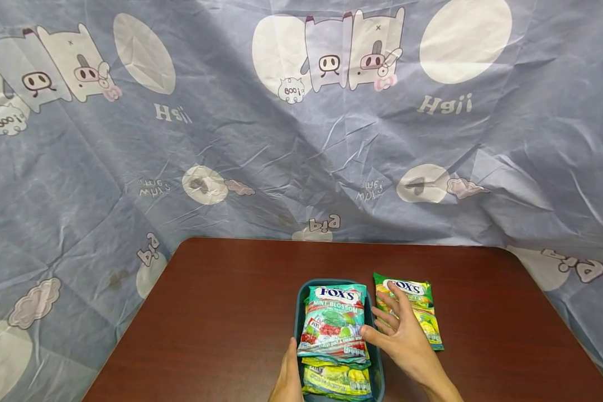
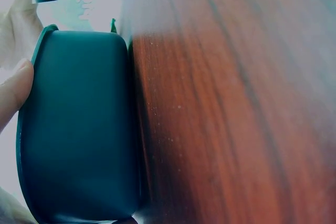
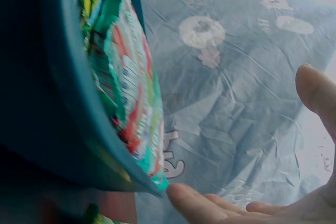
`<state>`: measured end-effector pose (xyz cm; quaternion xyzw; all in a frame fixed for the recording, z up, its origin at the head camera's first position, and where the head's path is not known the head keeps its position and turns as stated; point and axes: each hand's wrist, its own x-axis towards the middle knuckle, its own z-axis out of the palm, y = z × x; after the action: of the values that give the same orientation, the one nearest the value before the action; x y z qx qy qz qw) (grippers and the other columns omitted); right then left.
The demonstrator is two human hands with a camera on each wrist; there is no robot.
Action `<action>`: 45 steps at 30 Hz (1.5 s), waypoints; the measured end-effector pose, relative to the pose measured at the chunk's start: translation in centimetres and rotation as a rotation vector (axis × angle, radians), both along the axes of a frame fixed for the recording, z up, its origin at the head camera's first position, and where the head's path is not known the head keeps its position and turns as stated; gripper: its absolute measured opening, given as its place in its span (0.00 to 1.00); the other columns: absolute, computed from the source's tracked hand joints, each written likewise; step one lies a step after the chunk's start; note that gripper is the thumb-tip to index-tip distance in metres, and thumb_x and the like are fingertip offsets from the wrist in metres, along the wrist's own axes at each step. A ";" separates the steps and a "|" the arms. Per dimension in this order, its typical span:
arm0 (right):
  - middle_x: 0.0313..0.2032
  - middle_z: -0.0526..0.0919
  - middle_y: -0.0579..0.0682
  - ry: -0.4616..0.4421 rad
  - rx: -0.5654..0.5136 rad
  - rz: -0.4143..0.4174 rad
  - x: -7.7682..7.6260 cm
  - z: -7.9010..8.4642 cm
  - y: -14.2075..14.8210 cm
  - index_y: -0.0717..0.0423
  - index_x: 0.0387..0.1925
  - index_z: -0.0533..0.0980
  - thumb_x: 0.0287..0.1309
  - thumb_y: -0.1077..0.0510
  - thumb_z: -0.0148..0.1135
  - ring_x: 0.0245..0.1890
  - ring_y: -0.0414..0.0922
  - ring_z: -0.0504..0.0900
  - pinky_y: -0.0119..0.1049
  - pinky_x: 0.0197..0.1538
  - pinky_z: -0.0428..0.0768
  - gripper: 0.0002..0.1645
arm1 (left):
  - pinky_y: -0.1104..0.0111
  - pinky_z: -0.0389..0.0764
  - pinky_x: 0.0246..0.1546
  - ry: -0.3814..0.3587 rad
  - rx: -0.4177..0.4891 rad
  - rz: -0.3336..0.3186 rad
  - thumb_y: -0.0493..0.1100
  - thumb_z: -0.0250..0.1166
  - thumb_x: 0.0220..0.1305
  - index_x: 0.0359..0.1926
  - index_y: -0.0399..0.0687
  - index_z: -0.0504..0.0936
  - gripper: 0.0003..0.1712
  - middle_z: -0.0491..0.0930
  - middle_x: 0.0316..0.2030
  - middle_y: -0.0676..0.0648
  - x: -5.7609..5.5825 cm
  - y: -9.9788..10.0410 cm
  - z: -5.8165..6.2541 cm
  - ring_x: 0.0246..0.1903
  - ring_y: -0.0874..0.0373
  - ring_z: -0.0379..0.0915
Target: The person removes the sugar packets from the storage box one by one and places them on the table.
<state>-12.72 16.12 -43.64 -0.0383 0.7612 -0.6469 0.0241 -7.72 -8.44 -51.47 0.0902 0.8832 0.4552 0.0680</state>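
Note:
A dark teal plastic bin (image 1: 379,368) stands on the table with candy bags inside. On top lies a mint-green FOX'S Mint Blossom bag (image 1: 333,324), over a yellow candy bag (image 1: 336,381). My left hand (image 1: 286,377) is at the bin's left side; in the left wrist view a fingertip (image 2: 22,85) rests at the rim. My right hand (image 1: 404,340) hovers by the right rim, fingers spread, holding nothing; its thumb tip overlaps the mint bag's edge in the head view. Partly hidden behind that hand is a green and yellow FOX'S bag (image 1: 429,321) on the table.
The dark red-brown wooden table (image 1: 206,318) carries the bin near its front edge. A grey-blue cloth (image 1: 301,145) with cartoon pigs hangs behind and along the sides.

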 end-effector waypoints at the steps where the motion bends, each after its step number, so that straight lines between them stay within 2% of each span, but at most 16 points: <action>1: 0.69 0.55 0.59 -0.011 0.006 0.001 0.0 -0.1 -0.1 0.42 0.73 0.41 0.54 0.56 0.70 0.63 0.62 0.65 0.53 0.57 0.70 0.58 | 0.40 0.68 0.50 -0.006 0.007 0.000 0.64 0.73 0.45 0.72 0.31 0.39 0.71 0.49 0.67 0.26 0.0 0.0 0.0 0.62 0.34 0.55; 5: 0.70 0.53 0.59 -0.049 -0.008 0.007 -0.1 -0.5 -0.8 0.42 0.73 0.39 0.54 0.57 0.69 0.64 0.63 0.61 0.54 0.58 0.68 0.58 | 0.42 0.68 0.51 0.030 -0.010 0.013 0.62 0.74 0.45 0.71 0.29 0.41 0.70 0.51 0.66 0.25 0.0 0.0 0.0 0.61 0.34 0.57; 7: 0.70 0.52 0.60 -0.056 -0.020 0.013 -0.1 -0.6 -1.2 0.42 0.73 0.39 0.53 0.57 0.70 0.65 0.63 0.59 0.54 0.60 0.67 0.59 | 0.43 0.72 0.48 0.043 -0.038 0.027 0.64 0.74 0.43 0.71 0.29 0.42 0.71 0.53 0.65 0.25 0.0 0.0 0.0 0.59 0.35 0.60; 12: 0.71 0.48 0.61 -0.069 -0.037 0.025 0.0 -0.9 -2.2 0.43 0.74 0.39 0.54 0.55 0.69 0.68 0.64 0.52 0.59 0.60 0.63 0.58 | 0.39 0.67 0.50 -0.054 0.026 0.017 0.63 0.75 0.43 0.72 0.34 0.38 0.72 0.47 0.68 0.26 0.1 0.0 0.2 0.60 0.35 0.57; 15: 0.71 0.47 0.61 -0.073 -0.027 0.033 0.1 -1.3 -2.8 0.46 0.74 0.39 0.55 0.55 0.69 0.69 0.63 0.47 0.60 0.62 0.59 0.58 | 0.37 0.63 0.52 -0.076 0.057 0.001 0.61 0.75 0.45 0.73 0.35 0.36 0.72 0.45 0.68 0.27 0.2 -0.1 0.3 0.62 0.35 0.54; 19: 0.72 0.46 0.60 -0.079 -0.004 0.024 0.2 -1.8 -3.5 0.48 0.74 0.39 0.53 0.53 0.71 0.70 0.61 0.43 0.57 0.65 0.54 0.60 | 0.37 0.64 0.51 -0.090 0.059 0.016 0.60 0.75 0.45 0.73 0.37 0.36 0.71 0.45 0.69 0.28 0.3 0.0 0.3 0.61 0.37 0.56; 22: 0.72 0.43 0.58 -0.085 0.021 0.007 0.1 -2.0 -4.0 0.48 0.74 0.38 0.50 0.51 0.73 0.70 0.61 0.41 0.55 0.64 0.56 0.63 | 0.40 0.67 0.51 -0.036 0.020 0.045 0.62 0.76 0.42 0.73 0.35 0.40 0.72 0.49 0.67 0.27 0.3 0.0 0.0 0.59 0.38 0.60; 24: 0.73 0.41 0.59 -0.089 0.049 -0.005 0.0 -2.1 -4.2 0.48 0.74 0.38 0.49 0.50 0.73 0.70 0.62 0.40 0.54 0.64 0.59 0.65 | 0.41 0.68 0.51 0.030 -0.012 0.074 0.64 0.74 0.42 0.72 0.33 0.44 0.70 0.54 0.65 0.26 0.3 0.1 -0.4 0.59 0.37 0.61; 26: 0.72 0.42 0.60 -0.091 0.097 -0.025 -0.1 -2.2 -4.4 0.49 0.74 0.38 0.47 0.50 0.74 0.70 0.62 0.43 0.54 0.63 0.61 0.66 | 0.42 0.68 0.52 0.102 -0.042 0.111 0.64 0.74 0.41 0.70 0.30 0.48 0.68 0.58 0.63 0.26 0.3 0.3 -0.8 0.59 0.36 0.61; 30: 0.70 0.52 0.62 -0.103 0.172 -0.068 -0.3 -2.3 -4.6 0.51 0.74 0.41 0.45 0.50 0.75 0.65 0.59 0.61 0.54 0.59 0.67 0.65 | 0.43 0.69 0.52 0.154 -0.059 0.161 0.65 0.72 0.42 0.69 0.31 0.52 0.65 0.61 0.62 0.27 0.4 0.7 -1.1 0.58 0.36 0.63; 33: 0.69 0.56 0.61 -0.115 0.207 -0.087 -0.4 -2.4 -4.8 0.50 0.74 0.43 0.45 0.50 0.75 0.62 0.55 0.66 0.52 0.57 0.68 0.64 | 0.43 0.69 0.51 0.146 -0.058 0.151 0.64 0.73 0.41 0.70 0.32 0.51 0.66 0.61 0.62 0.27 0.4 0.6 -1.1 0.58 0.36 0.63; 36: 0.69 0.56 0.60 -0.130 0.225 -0.105 -0.4 -2.6 -5.0 0.49 0.74 0.45 0.45 0.50 0.75 0.64 0.56 0.63 0.53 0.59 0.66 0.63 | 0.42 0.68 0.52 0.119 -0.044 0.143 0.63 0.73 0.42 0.70 0.32 0.50 0.65 0.59 0.63 0.26 0.4 0.5 -0.9 0.59 0.35 0.62; 42: 0.61 0.68 0.61 -0.127 0.293 -0.123 -0.3 -2.9 -5.6 0.53 0.73 0.48 0.41 0.51 0.75 0.50 0.52 0.74 0.51 0.52 0.70 0.63 | 0.42 0.68 0.52 0.078 -0.028 0.137 0.64 0.72 0.43 0.71 0.33 0.48 0.66 0.57 0.64 0.26 0.4 0.5 -0.6 0.60 0.35 0.60; 45: 0.61 0.68 0.62 -0.122 0.307 -0.127 -0.2 -3.1 -5.7 0.53 0.72 0.49 0.40 0.51 0.75 0.51 0.53 0.73 0.52 0.52 0.70 0.62 | 0.43 0.69 0.52 0.096 -0.027 0.143 0.64 0.72 0.42 0.71 0.33 0.49 0.66 0.57 0.64 0.27 0.4 0.6 -0.8 0.60 0.35 0.61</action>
<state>-12.90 10.38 -46.71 0.0532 0.8491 -0.5244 0.0347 -7.30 -7.87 -52.27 0.0474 0.8957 0.4420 -0.0057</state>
